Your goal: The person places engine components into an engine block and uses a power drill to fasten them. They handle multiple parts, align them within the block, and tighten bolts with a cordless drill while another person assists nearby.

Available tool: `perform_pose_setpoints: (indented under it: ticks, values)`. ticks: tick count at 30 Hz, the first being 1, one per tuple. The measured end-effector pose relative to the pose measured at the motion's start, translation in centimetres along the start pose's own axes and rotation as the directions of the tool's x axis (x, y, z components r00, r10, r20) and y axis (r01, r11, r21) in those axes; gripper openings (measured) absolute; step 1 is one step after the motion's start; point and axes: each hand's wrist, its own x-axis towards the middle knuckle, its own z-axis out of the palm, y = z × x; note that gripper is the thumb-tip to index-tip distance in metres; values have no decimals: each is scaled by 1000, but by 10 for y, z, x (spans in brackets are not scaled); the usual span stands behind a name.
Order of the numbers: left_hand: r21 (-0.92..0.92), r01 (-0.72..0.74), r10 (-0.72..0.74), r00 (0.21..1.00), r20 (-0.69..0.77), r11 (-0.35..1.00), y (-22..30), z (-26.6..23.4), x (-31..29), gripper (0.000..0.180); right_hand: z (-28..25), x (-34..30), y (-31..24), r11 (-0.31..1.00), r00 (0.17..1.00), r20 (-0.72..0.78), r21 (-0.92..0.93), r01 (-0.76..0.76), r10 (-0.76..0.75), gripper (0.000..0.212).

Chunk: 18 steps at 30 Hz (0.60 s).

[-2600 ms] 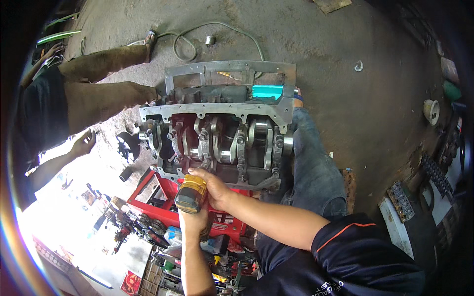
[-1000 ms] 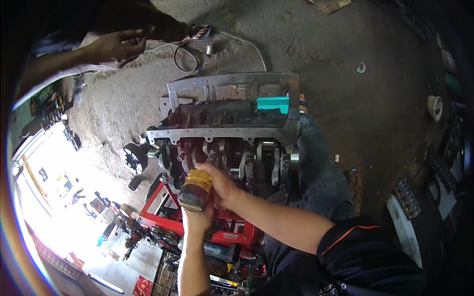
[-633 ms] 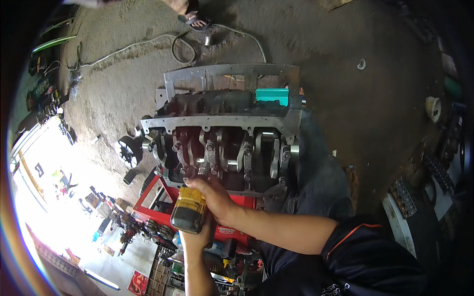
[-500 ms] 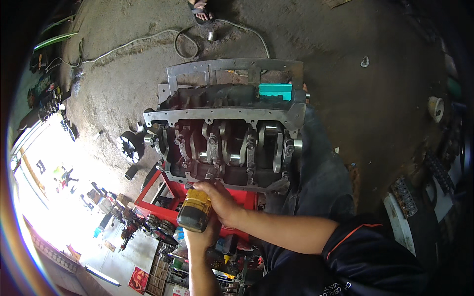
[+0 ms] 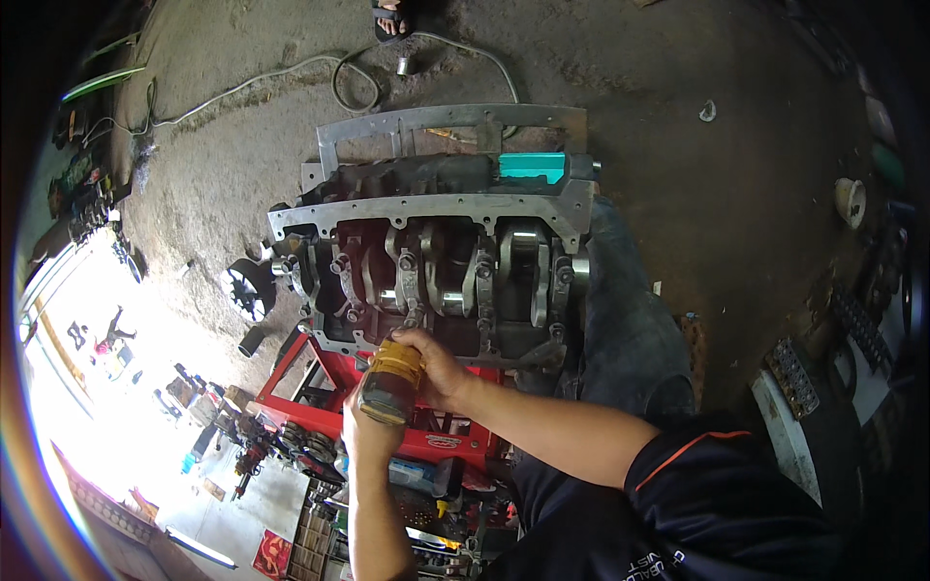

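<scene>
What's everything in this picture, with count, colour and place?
Engine: one, grey, centre
Power drill: one, yellow and black, engine's near edge
Boxy piece: one, teal, engine's upper right
Frame: one, red, lower middle
Cord: one, pale, upper floor
Metal cylinder: one, silver, beside cord
Wheel: one, dark, left of engine
Sandalled foot: one, black sandal, top edge
Assorted parts: many, mixed, lower left
Round object: one, pale, far right
Forearms: two, bare, lower middle
Fingers: partly hidden, bare, around drill
</scene>
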Motion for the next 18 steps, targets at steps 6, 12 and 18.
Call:
perform_pose_setpoints:
  ticks: [6, 12, 18]
  values:
    - [46, 88, -89, 996, 28, 995, -8, -13, 5, 35, -4, 3, 2, 994, 1000, 6, 111, -21, 20, 36]
    - [12, -58, 58, 997, -42, 998, -21, 27, -9, 41, 8, 10, 2, 987, 982, -141, -115, 110, -126, 26]
    - [-316, 248, -273, 961, -34, 916, 2, 42, -17, 38, 11, 4, -6, 996, 986, -159, -77, 34, -46, 26]
